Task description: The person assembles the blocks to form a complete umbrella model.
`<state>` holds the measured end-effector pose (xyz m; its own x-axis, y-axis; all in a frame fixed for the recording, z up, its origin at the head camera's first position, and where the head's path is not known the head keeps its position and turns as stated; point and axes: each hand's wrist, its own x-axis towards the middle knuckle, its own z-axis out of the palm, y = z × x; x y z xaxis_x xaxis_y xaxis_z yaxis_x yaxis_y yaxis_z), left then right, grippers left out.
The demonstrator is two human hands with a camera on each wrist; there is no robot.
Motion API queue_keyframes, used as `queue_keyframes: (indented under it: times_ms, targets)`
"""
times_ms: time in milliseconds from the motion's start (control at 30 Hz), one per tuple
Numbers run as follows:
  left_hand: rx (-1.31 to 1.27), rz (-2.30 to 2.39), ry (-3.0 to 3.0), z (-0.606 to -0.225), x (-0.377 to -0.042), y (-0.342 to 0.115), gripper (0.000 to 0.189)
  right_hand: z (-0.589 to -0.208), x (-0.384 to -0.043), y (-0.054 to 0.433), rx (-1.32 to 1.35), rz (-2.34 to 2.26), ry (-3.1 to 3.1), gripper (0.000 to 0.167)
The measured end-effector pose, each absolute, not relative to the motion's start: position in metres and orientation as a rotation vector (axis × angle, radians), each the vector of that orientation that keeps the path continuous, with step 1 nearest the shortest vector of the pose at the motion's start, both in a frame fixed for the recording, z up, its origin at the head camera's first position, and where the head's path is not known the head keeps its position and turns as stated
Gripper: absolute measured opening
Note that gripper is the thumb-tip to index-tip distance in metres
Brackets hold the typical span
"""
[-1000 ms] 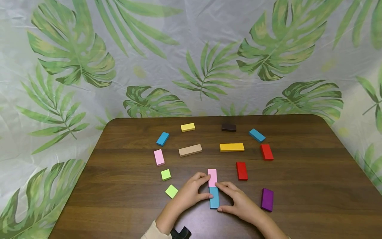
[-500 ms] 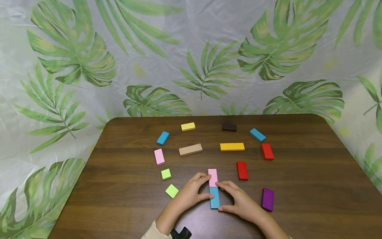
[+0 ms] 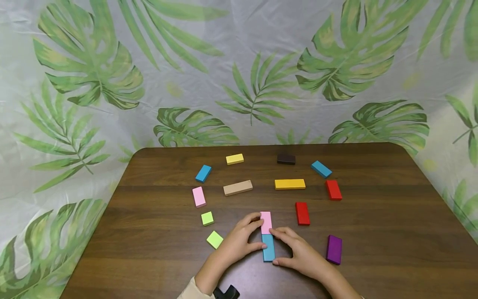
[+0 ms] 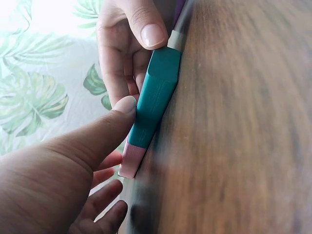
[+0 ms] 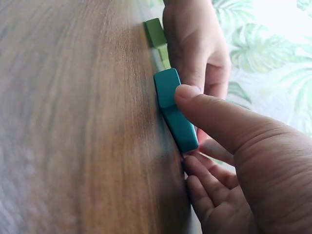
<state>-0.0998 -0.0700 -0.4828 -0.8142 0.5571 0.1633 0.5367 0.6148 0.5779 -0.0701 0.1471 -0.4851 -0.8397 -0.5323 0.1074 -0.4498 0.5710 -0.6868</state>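
Observation:
A pink block and a teal-blue block lie end to end in a straight row on the brown table. My left hand holds the row from the left, its thumb on the blue block and fingertips along the pink one. From the right, my right hand grips the blue block between a thumb at its near corner and an index finger by the joint. Up close in the left wrist view, the blue block hides much of the pink piece. The right wrist view shows my thumb pressed on the blue block.
Loose blocks form a wide arc around the hands: lime-green, pink, tan, orange, red and purple among them. A leaf-print cloth hangs behind the table. A black object sits by the left sleeve.
Both hands keep their places on the pink and blue blocks. One finger of the left hand has lifted or spread slightly beside the pink block's far end.

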Motion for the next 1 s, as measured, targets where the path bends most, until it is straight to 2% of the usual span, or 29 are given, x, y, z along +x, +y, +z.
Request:
queue_keyframes:
  times_ms: [1000]
  targets:
    - [1.013,1.02,2.781,-0.489,-0.1019,-0.0701,0.059,-0.4791,-0.0721,0.151,-0.799,-1.224,2.693,0.068]
